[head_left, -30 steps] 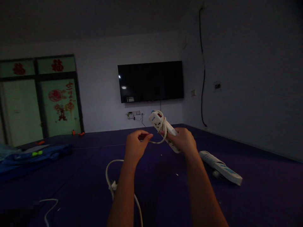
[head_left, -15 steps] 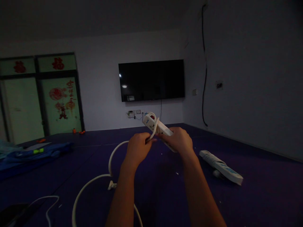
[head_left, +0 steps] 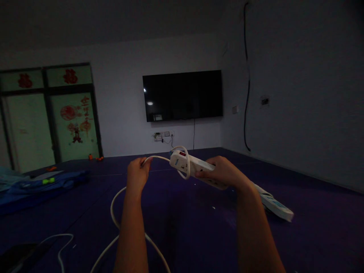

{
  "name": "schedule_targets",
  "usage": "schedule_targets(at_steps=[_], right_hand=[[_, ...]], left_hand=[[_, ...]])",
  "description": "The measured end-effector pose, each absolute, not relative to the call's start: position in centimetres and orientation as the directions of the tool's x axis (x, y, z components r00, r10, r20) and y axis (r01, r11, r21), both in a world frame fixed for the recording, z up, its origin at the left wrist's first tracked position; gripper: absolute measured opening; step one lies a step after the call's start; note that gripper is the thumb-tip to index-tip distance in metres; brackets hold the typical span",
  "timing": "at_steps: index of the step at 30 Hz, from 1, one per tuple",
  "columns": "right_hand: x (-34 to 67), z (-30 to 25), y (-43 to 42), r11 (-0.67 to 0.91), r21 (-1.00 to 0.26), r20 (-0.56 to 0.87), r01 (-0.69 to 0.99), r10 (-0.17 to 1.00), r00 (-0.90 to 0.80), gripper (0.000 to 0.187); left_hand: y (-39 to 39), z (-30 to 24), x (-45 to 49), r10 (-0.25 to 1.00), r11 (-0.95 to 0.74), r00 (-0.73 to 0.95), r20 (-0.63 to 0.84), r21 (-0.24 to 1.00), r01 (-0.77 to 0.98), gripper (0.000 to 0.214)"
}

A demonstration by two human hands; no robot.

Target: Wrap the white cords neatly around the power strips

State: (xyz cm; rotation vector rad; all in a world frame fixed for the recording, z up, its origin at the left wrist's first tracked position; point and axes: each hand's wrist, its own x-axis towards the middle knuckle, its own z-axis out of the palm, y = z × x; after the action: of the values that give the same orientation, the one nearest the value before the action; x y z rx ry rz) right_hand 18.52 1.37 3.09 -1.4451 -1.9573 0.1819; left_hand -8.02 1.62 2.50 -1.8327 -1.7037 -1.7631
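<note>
The left hand, pinching the thin white flexible cord, has moved leftward from the long white plastic power strip, leaving one loop around its left end while the right hand grips it, fingers curled, above the dark purple floor.

A red 福 is displayed on the right pane above the doors, and the same character is repeated on the left pane. Red characters are set in a column on the right door, too blurred to be read. The blue label on the held power strip cannot be made out.
</note>
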Motion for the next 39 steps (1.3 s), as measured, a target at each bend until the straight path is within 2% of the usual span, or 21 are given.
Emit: schedule_targets(at_steps=[3, 6, 10, 12, 15, 19, 22, 27, 31, 34, 39], right_hand=[[18.5, 3.2, 1.4, 0.306, -0.468, 0.474, 0.829, 0.879, -0.057, 0.047], [18.8, 3.0, 1.7, 0.214, -0.400, 0.491, 0.891, 0.871, 0.011, 0.045], [19.8, 2.4, 2.5, 0.176, -0.342, 0.408, 0.923, 0.913, -0.023, 0.039], [20.3, 2.1, 2.8, 0.178, -0.360, 0.347, 0.916, 0.937, -0.046, 0.038], [20.8, 1.7, 3.2, 0.190, -0.422, 0.268, 0.886, 0.960, -0.078, 0.036], [20.5, 1.4, 3.5, 0.200, -0.512, 0.184, 0.835, 0.976, -0.121, 0.033], [20.1, 0.9, 4.0, 0.204, -0.565, 0.125, 0.799, 0.979, -0.162, 0.029], [19.8, -0.2, 5.3, 0.174, -0.590, 0.035, 0.788, 0.981, -0.190, 0.026], [19.7, -1.2, 6.6, 0.116, -0.634, -0.016, 0.765, 0.986, -0.164, 0.025], [19.3, -2.3, 8.0, 0.033, -0.699, -0.031, 0.715, 0.997, -0.076, 0.032], [18.1, -5.4, 10.7, -0.056, -0.782, -0.075, 0.621, 0.997, -0.006, 0.034]], left_hand=[[1.9, 2.0, -9.3, 0.639, -0.356, -0.329, 0.695, 0.647, 0.674, 0.038], [2.2, 1.7, -10.0, 0.605, -0.361, -0.407, 0.685, 0.691, 0.626, 0.035], [2.7, 1.3, -10.6, 0.515, -0.396, -0.537, 0.668, 0.742, 0.541, 0.029], [2.8, 1.3, -10.7, 0.479, -0.440, -0.611, 0.630, 0.775, 0.454, 0.026], [2.5, 1.8, -10.4, 0.429, -0.571, -0.736, 0.524, 0.788, 0.229, 0.020], [1.8, 2.6, -10.0, 0.357, -0.736, -0.841, 0.407, 0.677, 0.015, 0.017], [1.2, 3.1, -9.8, 0.311, -0.788, -0.872, 0.378, 0.616, -0.015, 0.016], [0.6, 3.3, -9.7, 0.227, -0.800, -0.904, 0.363, 0.598, 0.039, 0.018], [0.5, 3.2, -10.2, 0.122, -0.807, -0.956, 0.268, 0.587, 0.061, 0.015], [0.3, 3.1, -10.5, 0.127, -0.828, -0.970, 0.208, 0.560, 0.011, 0.013], [-0.4, 3.8, -8.8, 0.133, -0.850, -0.966, 0.220, 0.527, 0.003, 0.014]])
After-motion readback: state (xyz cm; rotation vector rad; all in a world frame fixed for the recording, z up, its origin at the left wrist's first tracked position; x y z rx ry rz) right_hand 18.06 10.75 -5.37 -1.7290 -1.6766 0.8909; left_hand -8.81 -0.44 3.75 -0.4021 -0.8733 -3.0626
